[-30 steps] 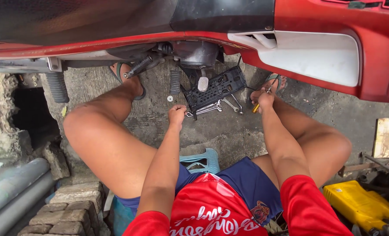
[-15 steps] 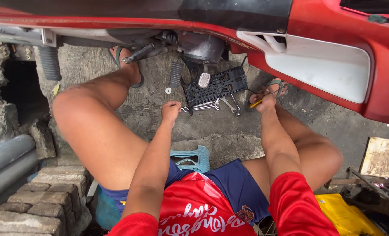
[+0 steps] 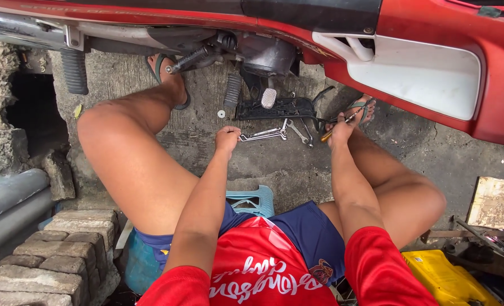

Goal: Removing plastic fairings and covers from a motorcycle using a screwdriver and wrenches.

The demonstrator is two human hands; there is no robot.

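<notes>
I sit on a low blue stool (image 3: 252,199) beside a red motorbike (image 3: 422,62), legs spread. My left hand (image 3: 227,139) is closed in a fist on the concrete, next to several silver wrenches (image 3: 263,135) lying by a black tool tray (image 3: 274,107). My right hand (image 3: 339,127) grips a yellow-handled screwdriver (image 3: 338,126) near my right sandalled foot (image 3: 361,107). A small white washer (image 3: 221,114) lies beyond the left hand. Whether the left fist holds anything is hidden.
The bike's engine (image 3: 266,54) and footpeg (image 3: 232,90) hang above the tools. Grey bricks (image 3: 54,249) and a pipe (image 3: 8,195) lie at left beside a dark hole (image 3: 34,113). A yellow container (image 3: 450,277) and a board (image 3: 498,203) sit at right.
The view has shifted left and slightly down, so the scene moved rightward in frame. Both hands remain near the wrenches, the right one still on the screwdriver.
</notes>
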